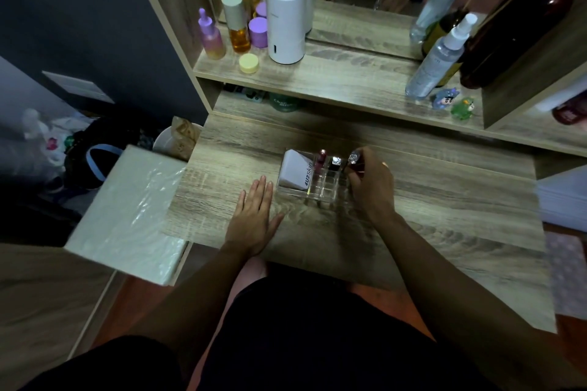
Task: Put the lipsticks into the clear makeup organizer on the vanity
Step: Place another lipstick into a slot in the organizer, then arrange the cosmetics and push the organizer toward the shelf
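Note:
A clear makeup organizer stands on the wooden vanity top. A white tube lies in its left section. Two lipsticks stand upright in its back slots: a dark pink one and a black one with a silver cap. My right hand is at the organizer's right end, fingers closed around a third lipstick with a silver cap, held upright over the rightmost slots. My left hand lies flat on the vanity just left of the organizer, fingers spread, holding nothing.
A raised shelf behind holds bottles, purple jars, a yellow jar, a white cylinder, spray bottles and small figurines. A mirror stands at the back. A plastic-wrapped white box sits off the vanity's left edge.

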